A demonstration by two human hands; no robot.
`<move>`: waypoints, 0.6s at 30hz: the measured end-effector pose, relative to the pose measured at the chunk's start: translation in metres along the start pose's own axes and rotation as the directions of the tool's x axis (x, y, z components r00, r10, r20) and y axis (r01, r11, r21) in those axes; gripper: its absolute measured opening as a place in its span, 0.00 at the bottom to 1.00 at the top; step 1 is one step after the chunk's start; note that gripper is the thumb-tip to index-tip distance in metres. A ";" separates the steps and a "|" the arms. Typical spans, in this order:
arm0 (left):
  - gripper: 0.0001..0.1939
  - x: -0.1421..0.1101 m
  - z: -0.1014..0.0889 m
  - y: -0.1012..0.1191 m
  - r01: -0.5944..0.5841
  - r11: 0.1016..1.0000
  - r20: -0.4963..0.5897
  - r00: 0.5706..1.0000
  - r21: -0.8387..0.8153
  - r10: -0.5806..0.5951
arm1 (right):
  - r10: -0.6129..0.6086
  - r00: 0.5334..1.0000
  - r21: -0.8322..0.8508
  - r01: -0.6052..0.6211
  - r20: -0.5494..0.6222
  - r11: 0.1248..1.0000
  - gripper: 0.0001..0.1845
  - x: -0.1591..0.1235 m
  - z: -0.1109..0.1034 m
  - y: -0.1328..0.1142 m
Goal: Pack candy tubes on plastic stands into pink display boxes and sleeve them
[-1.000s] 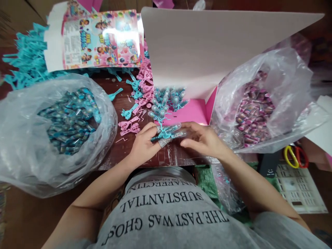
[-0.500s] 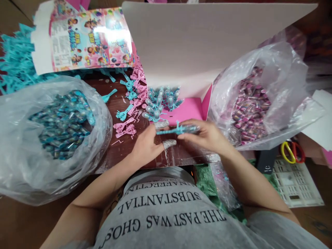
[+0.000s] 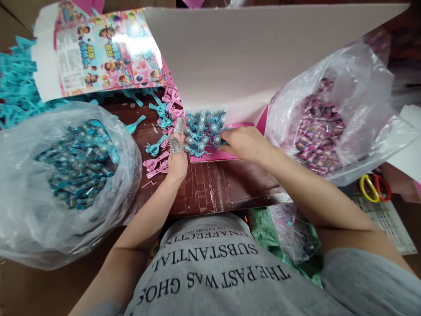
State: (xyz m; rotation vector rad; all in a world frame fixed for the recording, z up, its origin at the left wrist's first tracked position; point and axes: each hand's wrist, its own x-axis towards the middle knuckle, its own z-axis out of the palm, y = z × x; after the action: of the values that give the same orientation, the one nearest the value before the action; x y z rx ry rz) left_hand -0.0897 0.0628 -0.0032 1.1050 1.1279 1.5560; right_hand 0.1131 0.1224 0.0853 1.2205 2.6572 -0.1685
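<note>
My right hand (image 3: 245, 142) reaches into the open box, its fingers closed on a blue toy with a clear capsule, mostly hidden by the fingers. Similar blue toys (image 3: 201, 129) stand bunched together just left of it on the pink box floor (image 3: 230, 154). My left hand (image 3: 177, 153), with silvery tape around two digits, is at the box's left edge beside the pink plastic pieces (image 3: 156, 164). Its fingers are stretched out and apart, and nothing shows in them. Loose blue plastic pieces (image 3: 156, 146) lie further left on the brown table (image 3: 210, 188).
A clear bag of blue capsules (image 3: 82, 162) stands left, another of pink capsules (image 3: 320, 131) right. The box's white lid (image 3: 263, 57) rises behind. Printed cardboard sheets (image 3: 108, 52) lie over a blue heap (image 3: 15, 79). Scissors (image 3: 375, 188) are at the lower right.
Both hands were together in front of the box with one blue toy. The right hand has moved forward into the box with it; the left has let go and moved left and forward.
</note>
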 end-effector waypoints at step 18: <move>0.41 -0.003 0.011 0.008 0.054 0.993 -0.082 0.995 -0.102 -0.062 | 0.011 0.996 0.049 -0.007 -0.084 0.999 0.16 0.001 -0.004 -0.007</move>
State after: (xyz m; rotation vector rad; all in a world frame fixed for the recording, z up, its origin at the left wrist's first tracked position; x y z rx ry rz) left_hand -0.0801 0.0599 0.0062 0.9394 1.1168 1.6087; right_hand 0.1062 0.1192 0.0893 1.2810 2.7346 -0.1851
